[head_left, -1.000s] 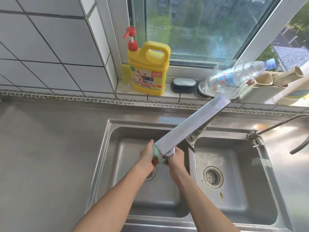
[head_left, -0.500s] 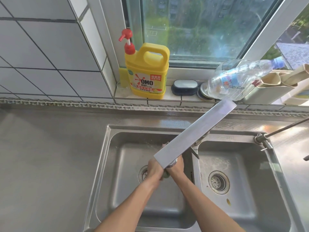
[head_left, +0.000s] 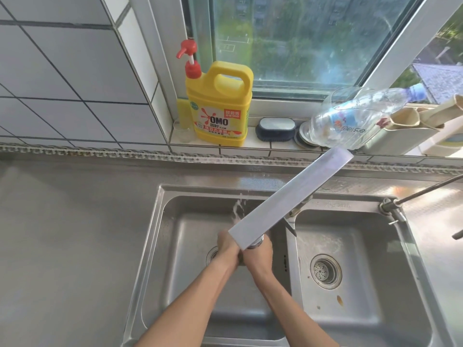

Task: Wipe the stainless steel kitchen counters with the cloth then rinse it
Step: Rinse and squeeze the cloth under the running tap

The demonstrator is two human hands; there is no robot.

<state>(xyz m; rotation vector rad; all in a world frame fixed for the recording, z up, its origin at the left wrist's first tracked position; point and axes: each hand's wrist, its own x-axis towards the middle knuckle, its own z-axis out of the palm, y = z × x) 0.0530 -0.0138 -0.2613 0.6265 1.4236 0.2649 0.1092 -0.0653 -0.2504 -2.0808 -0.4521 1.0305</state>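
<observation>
My left hand (head_left: 226, 247) and my right hand (head_left: 259, 254) are pressed together over the left basin of the steel sink (head_left: 160, 236), right under the end of the long flat faucet spout (head_left: 290, 202). Both hands are closed around the cloth. The cloth is almost fully hidden between them; only a dark sliver (head_left: 240, 257) shows. Water splashes against the basin's back wall (head_left: 238, 206) behind my hands. The stainless steel counter (head_left: 75, 221) stretches to the left of the sink.
On the tiled window sill stand a yellow detergent jug (head_left: 220, 106) with a red pump, a dark scrub brush (head_left: 275, 128), a tilted clear plastic bottle (head_left: 355, 118) and a beige holder (head_left: 406, 131). A thin second tap (head_left: 423, 192) reaches over the right basin (head_left: 350, 259).
The green cloth, visible between my hands a second ago, is now squeezed out of sight. My hands stayed under the spout in the left basin, and water now splashes behind them.
</observation>
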